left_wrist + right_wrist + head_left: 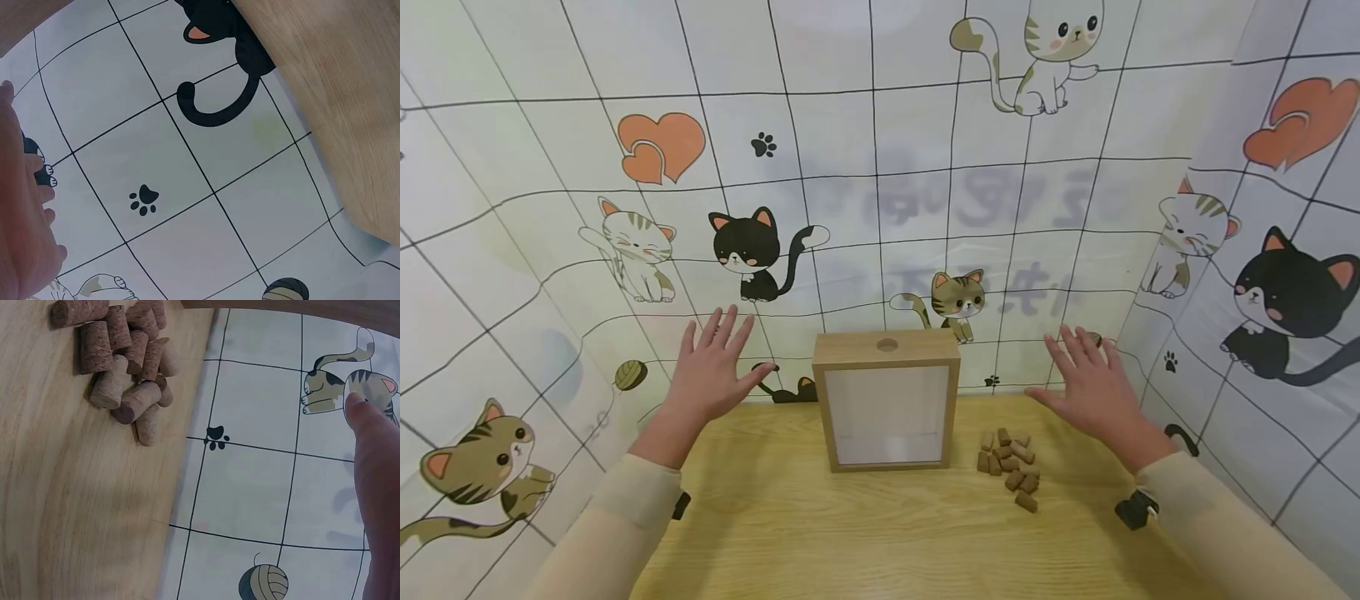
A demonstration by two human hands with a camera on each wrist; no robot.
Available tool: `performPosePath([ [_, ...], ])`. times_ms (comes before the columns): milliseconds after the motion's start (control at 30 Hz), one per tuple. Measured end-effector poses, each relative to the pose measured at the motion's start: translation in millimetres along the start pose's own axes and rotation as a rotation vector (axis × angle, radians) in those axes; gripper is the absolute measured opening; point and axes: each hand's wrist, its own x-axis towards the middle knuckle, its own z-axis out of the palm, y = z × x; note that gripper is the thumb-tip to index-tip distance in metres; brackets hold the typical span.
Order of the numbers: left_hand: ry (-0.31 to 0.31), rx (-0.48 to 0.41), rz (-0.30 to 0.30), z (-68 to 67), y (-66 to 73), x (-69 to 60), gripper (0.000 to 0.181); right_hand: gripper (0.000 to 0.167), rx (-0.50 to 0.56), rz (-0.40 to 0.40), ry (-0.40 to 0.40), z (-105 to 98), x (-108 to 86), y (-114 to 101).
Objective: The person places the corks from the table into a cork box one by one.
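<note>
- Left grip (711,372) and right grip (1092,390) are spread, released;
- wooden box (887,417) is stood upright, presumably keeping its hole (887,344) uppermost;
- corks (1007,464) are heaped right, likely for reach.

Box (887,417) on table (850,533), backdrop (842,200) behind; corks (1008,464) just right of box, left hand (711,371) out left, right hand (1093,396) right of corks!

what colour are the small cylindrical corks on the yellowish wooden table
Speckled brown, some paler tan; the small cylindrical corks show best in the right wrist view.
</note>
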Motion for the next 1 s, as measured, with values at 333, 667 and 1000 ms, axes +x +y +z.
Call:
performPosePath([
  [333,0.051,-0.136,0.109,3.2,7.3,14.8,0.090,0.101,0.067,-0.065,0.018,5,-17.8,-7],
  [667,0.016,-0.371,0.177,2.5,17.1,22.8,0.084,0.089,0.160,-0.086,0.036,21,-45.7,-11],
  [1000,-0.112,-0.578,0.178,5.7,26.9,28.3,0.082,0.076,0.222,-0.111,0.102,44,-67.4,-18],
])
